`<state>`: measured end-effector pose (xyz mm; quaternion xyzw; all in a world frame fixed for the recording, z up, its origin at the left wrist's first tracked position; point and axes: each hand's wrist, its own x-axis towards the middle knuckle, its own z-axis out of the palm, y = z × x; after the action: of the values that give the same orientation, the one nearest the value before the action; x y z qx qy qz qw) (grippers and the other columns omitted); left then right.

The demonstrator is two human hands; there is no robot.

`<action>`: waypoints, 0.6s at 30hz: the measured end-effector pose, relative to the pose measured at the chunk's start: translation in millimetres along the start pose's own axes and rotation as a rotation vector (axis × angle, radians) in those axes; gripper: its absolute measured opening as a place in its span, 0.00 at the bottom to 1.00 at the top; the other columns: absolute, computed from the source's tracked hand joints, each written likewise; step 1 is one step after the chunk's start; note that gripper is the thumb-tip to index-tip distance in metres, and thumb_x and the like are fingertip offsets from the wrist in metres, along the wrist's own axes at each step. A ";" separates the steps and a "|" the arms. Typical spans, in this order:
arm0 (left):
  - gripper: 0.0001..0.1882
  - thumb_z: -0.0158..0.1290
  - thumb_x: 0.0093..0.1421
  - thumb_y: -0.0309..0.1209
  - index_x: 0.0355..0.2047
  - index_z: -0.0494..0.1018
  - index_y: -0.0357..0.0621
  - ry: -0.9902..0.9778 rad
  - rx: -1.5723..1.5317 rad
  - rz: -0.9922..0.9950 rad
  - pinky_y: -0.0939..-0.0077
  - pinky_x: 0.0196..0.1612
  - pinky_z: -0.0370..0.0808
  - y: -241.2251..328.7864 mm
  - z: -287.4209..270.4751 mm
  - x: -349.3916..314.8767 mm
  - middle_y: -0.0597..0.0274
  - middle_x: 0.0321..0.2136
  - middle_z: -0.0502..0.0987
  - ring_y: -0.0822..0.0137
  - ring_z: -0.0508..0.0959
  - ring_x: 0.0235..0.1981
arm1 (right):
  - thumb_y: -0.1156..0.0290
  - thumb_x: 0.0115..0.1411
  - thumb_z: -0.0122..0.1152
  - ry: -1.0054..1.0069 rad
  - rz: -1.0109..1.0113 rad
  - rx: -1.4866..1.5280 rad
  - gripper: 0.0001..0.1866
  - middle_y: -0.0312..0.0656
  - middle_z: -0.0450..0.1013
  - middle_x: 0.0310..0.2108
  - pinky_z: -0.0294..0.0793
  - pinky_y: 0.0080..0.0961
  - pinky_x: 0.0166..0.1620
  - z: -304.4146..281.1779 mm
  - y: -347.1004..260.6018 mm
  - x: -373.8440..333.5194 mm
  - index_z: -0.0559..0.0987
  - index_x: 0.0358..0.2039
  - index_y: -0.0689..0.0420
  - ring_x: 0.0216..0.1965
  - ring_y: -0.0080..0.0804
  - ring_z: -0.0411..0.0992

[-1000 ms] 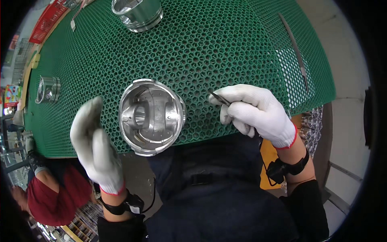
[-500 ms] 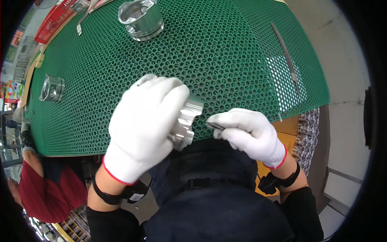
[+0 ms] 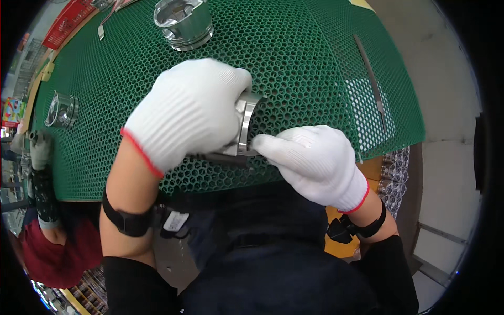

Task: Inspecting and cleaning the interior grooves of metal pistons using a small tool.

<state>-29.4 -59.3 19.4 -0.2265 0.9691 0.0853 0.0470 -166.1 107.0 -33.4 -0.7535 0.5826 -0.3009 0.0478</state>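
Observation:
A silvery metal piston [image 3: 246, 123] is in my left hand [image 3: 194, 107], whose white-gloved fingers are closed round its far and left sides. The piston lies tilted above the green mat, its ringed edge turned toward the right. My right hand [image 3: 315, 165], also in a white glove, is closed in a pinch with its thumb and fingertips right at the piston's edge. The thin dark flat piece seen in those fingers earlier is now hidden behind the glove.
Two more pistons stand on the green honeycomb mat [image 3: 294, 63]: one piston [image 3: 184, 26] far ahead, another piston [image 3: 63, 110] at left. A long thin metal strip [image 3: 371, 79] lies at right. Several pistons [image 3: 391, 184] are stacked below the right edge. A co-worker's gloved hand [image 3: 40, 149] is far left.
My left hand has moved away from me and turned, tilting the piston. My right hand has come left and slightly up to meet the piston's edge. The co-worker's hand has come onto the mat.

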 end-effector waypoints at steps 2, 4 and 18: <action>0.13 0.56 0.55 0.32 0.40 0.80 0.46 -0.064 0.004 -0.022 0.58 0.43 0.79 -4.8 -8.5 11.5 0.52 0.34 0.82 0.47 0.81 0.39 | 0.74 0.50 0.62 -0.023 -0.053 -0.133 0.19 0.32 0.71 0.23 0.74 0.28 0.25 -6.8 0.5 4.2 0.81 0.45 0.47 0.22 0.31 0.74; 0.12 0.55 0.57 0.31 0.41 0.80 0.45 -0.277 -0.053 -0.127 0.59 0.43 0.79 -5.8 -12.4 17.0 0.52 0.35 0.82 0.48 0.82 0.39 | 0.72 0.50 0.62 -0.109 -0.092 -0.186 0.18 0.31 0.70 0.22 0.73 0.29 0.23 -11.5 -0.9 3.4 0.80 0.43 0.47 0.20 0.30 0.73; 0.69 0.72 0.50 0.41 0.73 0.29 0.37 1.086 -1.140 -0.118 0.59 0.69 0.61 1.2 131.1 -121.0 0.43 0.68 0.58 0.50 0.65 0.66 | 0.74 0.60 0.60 -0.420 0.683 0.962 0.15 0.43 0.82 0.38 0.78 0.20 0.38 -19.6 -10.1 -22.9 0.83 0.48 0.61 0.34 0.25 0.79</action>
<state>84.9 18.4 -93.3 -0.2765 0.6497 0.4439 -0.5517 -170.7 136.5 -22.2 -0.4622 0.5678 -0.3426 0.5887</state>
